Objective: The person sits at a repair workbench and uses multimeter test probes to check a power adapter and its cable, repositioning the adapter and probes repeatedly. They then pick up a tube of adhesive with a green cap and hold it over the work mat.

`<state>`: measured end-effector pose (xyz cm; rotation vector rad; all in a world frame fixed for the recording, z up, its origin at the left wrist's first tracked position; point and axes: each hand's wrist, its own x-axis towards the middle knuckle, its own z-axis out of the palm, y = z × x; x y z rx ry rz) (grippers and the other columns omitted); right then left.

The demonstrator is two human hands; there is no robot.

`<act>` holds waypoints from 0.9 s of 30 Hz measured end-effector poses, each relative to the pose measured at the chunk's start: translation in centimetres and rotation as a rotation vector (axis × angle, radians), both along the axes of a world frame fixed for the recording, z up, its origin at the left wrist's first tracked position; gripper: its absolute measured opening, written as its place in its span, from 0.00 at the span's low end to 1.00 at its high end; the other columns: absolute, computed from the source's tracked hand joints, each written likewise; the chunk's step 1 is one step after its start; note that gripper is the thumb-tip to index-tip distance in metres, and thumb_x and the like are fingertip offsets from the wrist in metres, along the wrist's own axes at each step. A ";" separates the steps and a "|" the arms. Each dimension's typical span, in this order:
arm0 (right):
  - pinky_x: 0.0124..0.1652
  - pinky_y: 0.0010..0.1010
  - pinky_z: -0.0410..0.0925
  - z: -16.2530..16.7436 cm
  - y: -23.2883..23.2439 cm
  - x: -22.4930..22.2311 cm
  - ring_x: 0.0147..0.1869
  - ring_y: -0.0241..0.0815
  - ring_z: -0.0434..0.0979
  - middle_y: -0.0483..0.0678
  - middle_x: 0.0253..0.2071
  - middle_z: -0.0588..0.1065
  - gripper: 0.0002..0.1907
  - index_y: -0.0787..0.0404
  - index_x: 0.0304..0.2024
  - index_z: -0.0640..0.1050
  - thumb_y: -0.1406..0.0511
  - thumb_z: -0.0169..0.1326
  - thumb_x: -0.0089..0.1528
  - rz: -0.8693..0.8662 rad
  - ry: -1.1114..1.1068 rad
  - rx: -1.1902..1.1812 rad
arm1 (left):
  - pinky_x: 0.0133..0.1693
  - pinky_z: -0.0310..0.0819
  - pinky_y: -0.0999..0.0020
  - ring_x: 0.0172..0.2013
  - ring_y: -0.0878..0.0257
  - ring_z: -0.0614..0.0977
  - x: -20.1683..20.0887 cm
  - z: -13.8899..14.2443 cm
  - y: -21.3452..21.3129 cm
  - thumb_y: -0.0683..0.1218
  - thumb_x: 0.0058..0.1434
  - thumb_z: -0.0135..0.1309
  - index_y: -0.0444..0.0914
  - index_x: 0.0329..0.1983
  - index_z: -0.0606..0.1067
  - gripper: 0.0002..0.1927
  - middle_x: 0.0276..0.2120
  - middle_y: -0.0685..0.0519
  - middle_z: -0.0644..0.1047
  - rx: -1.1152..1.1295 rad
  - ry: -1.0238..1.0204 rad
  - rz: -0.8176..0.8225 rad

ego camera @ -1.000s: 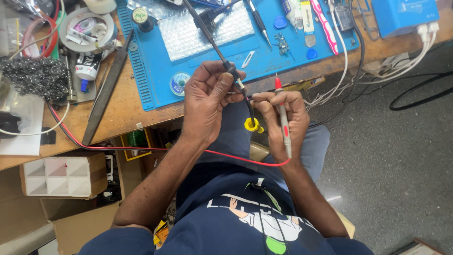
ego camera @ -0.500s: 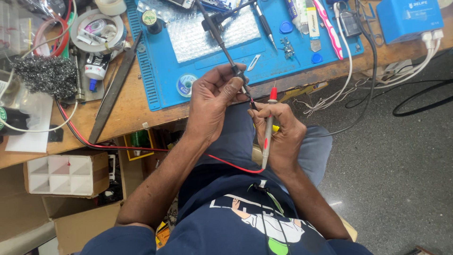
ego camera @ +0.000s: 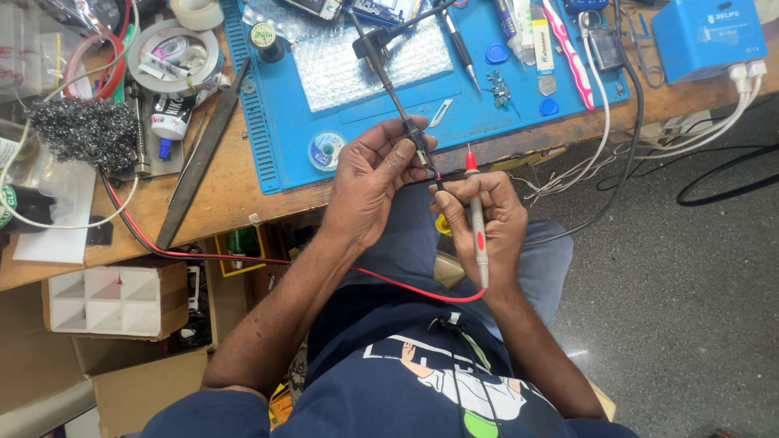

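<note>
My left hand [ego camera: 369,182] pinches a thin black test probe [ego camera: 393,96] near its tip, just past the front edge of the bench. My right hand [ego camera: 487,223] grips a red test probe [ego camera: 476,217] that points up toward the bench; its red lead [ego camera: 243,259] loops back under my left forearm to the left side of the bench. The black probe's tip meets my right fingertips, where something small is pinched; what it is I cannot tell. A yellow object [ego camera: 442,225] shows just below the hands.
A blue work mat [ego camera: 280,122] on the wooden bench holds a sheet of bubble wrap [ego camera: 357,61], a solder spool [ego camera: 326,151], tweezers and small tools. Steel wool [ego camera: 81,130], tape rolls and a metal file [ego camera: 199,158] lie left. A blue box [ego camera: 710,36] with cables stands right.
The red probe swung from leaning across my right hand to standing upright with its tip toward the bench. Both hands stay close together at the bench edge.
</note>
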<state>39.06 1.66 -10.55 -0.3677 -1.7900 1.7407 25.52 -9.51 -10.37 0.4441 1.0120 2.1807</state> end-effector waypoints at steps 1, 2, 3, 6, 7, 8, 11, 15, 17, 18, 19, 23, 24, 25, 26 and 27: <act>0.42 0.21 0.74 0.0 0.0 -0.1 0.43 0.31 0.80 0.52 0.42 0.81 0.12 0.63 0.44 0.69 0.75 0.60 0.67 -0.011 0.003 0.032 | 0.46 0.79 0.71 0.42 0.67 0.81 0.0 -0.1 0.0 0.41 0.72 0.56 0.31 0.61 0.75 0.16 0.47 0.49 0.81 -0.007 0.011 0.010; 0.42 0.21 0.73 0.0 -0.1 -0.3 0.43 0.30 0.79 0.53 0.43 0.80 0.13 0.63 0.45 0.69 0.75 0.61 0.66 -0.020 0.005 0.063 | 0.46 0.79 0.71 0.41 0.68 0.81 0.0 -0.2 0.1 0.41 0.72 0.56 0.31 0.60 0.75 0.16 0.46 0.49 0.82 -0.016 0.021 0.021; 0.43 0.22 0.73 0.1 -0.2 -0.4 0.45 0.31 0.78 0.53 0.44 0.80 0.14 0.64 0.45 0.68 0.76 0.62 0.66 -0.033 0.027 0.132 | 0.46 0.79 0.71 0.41 0.68 0.82 0.1 -0.3 0.1 0.41 0.71 0.56 0.31 0.60 0.75 0.16 0.46 0.48 0.82 -0.033 0.040 0.030; 0.45 0.22 0.73 0.1 -0.4 -1.2 0.47 0.30 0.77 0.53 0.47 0.78 0.17 0.64 0.46 0.67 0.77 0.63 0.65 -0.071 0.080 0.240 | 0.46 0.79 0.71 0.40 0.68 0.82 0.3 -0.4 0.5 0.41 0.71 0.57 0.31 0.60 0.75 0.16 0.46 0.48 0.82 -0.051 0.079 0.045; 0.45 0.21 0.73 0.1 -0.5 -1.5 0.47 0.30 0.77 0.51 0.46 0.78 0.16 0.63 0.46 0.67 0.78 0.62 0.66 -0.082 0.089 0.208 | 0.46 0.79 0.71 0.40 0.67 0.81 0.5 -0.4 0.5 0.41 0.72 0.57 0.30 0.61 0.75 0.16 0.46 0.47 0.82 -0.037 0.076 0.044; 0.45 0.21 0.73 0.1 -0.5 -1.7 0.46 0.29 0.77 0.50 0.45 0.78 0.16 0.63 0.46 0.67 0.78 0.61 0.67 -0.093 0.099 0.176 | 0.46 0.78 0.71 0.40 0.67 0.81 0.5 -0.3 0.5 0.41 0.72 0.57 0.30 0.61 0.75 0.16 0.46 0.47 0.82 -0.023 0.075 0.043; 0.49 0.21 0.72 0.2 -0.4 -2.1 0.48 0.30 0.78 0.49 0.44 0.77 0.14 0.63 0.48 0.68 0.78 0.59 0.68 -0.036 0.146 0.017 | 0.48 0.80 0.71 0.42 0.67 0.83 0.8 0.1 0.4 0.41 0.70 0.57 0.31 0.61 0.74 0.18 0.47 0.49 0.82 -0.054 0.070 0.049; 0.47 0.21 0.73 0.4 -0.3 -2.2 0.45 0.31 0.78 0.48 0.41 0.77 0.16 0.62 0.47 0.67 0.79 0.60 0.67 -0.027 0.120 0.006 | 0.48 0.78 0.74 0.43 0.70 0.82 1.1 0.6 0.3 0.39 0.66 0.60 0.33 0.65 0.71 0.24 0.42 0.52 0.82 -0.096 0.141 0.049; 0.49 0.22 0.74 0.6 -0.3 -2.1 0.46 0.32 0.80 0.48 0.41 0.78 0.16 0.61 0.47 0.67 0.79 0.59 0.67 0.009 0.142 -0.022 | 0.44 0.76 0.76 0.39 0.71 0.80 1.0 0.7 0.2 0.38 0.66 0.60 0.32 0.66 0.71 0.25 0.40 0.53 0.82 -0.119 0.144 0.053; 0.48 0.22 0.74 0.7 -0.3 -2.1 0.46 0.32 0.80 0.49 0.41 0.78 0.16 0.61 0.48 0.67 0.78 0.59 0.67 0.012 0.133 -0.030 | 0.43 0.76 0.76 0.38 0.71 0.80 0.9 0.7 0.2 0.38 0.66 0.61 0.32 0.66 0.72 0.25 0.38 0.54 0.81 -0.138 0.165 0.055; 0.48 0.22 0.73 0.8 -0.2 -2.0 0.46 0.32 0.79 0.49 0.41 0.78 0.16 0.61 0.48 0.67 0.78 0.59 0.67 0.015 0.122 -0.038 | 0.42 0.75 0.76 0.36 0.71 0.79 0.8 0.7 0.1 0.38 0.65 0.62 0.31 0.66 0.72 0.26 0.36 0.55 0.80 -0.157 0.184 0.058; 0.46 0.21 0.72 1.1 0.0 -1.8 0.44 0.31 0.78 0.49 0.41 0.78 0.17 0.61 0.49 0.67 0.78 0.60 0.67 0.021 0.091 -0.078 | 0.39 0.73 0.77 0.33 0.72 0.76 0.5 0.5 -0.2 0.39 0.65 0.62 0.31 0.66 0.73 0.26 0.32 0.58 0.78 -0.208 0.243 0.074; 0.46 0.21 0.72 1.0 0.0 -1.8 0.45 0.31 0.78 0.49 0.41 0.77 0.17 0.60 0.49 0.67 0.78 0.61 0.66 0.029 0.087 -0.104 | 0.39 0.73 0.77 0.33 0.72 0.76 0.6 0.4 -0.2 0.39 0.65 0.62 0.31 0.66 0.73 0.25 0.32 0.58 0.78 -0.220 0.242 0.078; 0.46 0.21 0.72 1.0 0.1 -1.8 0.45 0.31 0.78 0.48 0.41 0.77 0.18 0.60 0.49 0.67 0.78 0.61 0.65 0.038 0.084 -0.131 | 0.39 0.73 0.77 0.33 0.73 0.76 0.6 0.3 -0.2 0.39 0.65 0.62 0.31 0.66 0.73 0.25 0.32 0.58 0.78 -0.232 0.243 0.084; 0.47 0.22 0.72 0.9 0.1 -1.9 0.45 0.32 0.78 0.48 0.41 0.77 0.19 0.60 0.49 0.67 0.79 0.61 0.65 0.047 0.080 -0.157 | 0.39 0.73 0.77 0.33 0.73 0.76 0.7 0.2 -0.2 0.39 0.65 0.61 0.31 0.65 0.73 0.25 0.32 0.58 0.78 -0.243 0.242 0.088; 0.46 0.22 0.72 0.8 0.2 -2.0 0.44 0.32 0.78 0.48 0.40 0.77 0.19 0.60 0.49 0.68 0.79 0.61 0.64 0.068 0.102 -0.235 | 0.39 0.74 0.77 0.33 0.73 0.76 0.7 0.2 -0.1 0.39 0.66 0.61 0.31 0.65 0.73 0.24 0.32 0.58 0.78 -0.224 0.222 0.092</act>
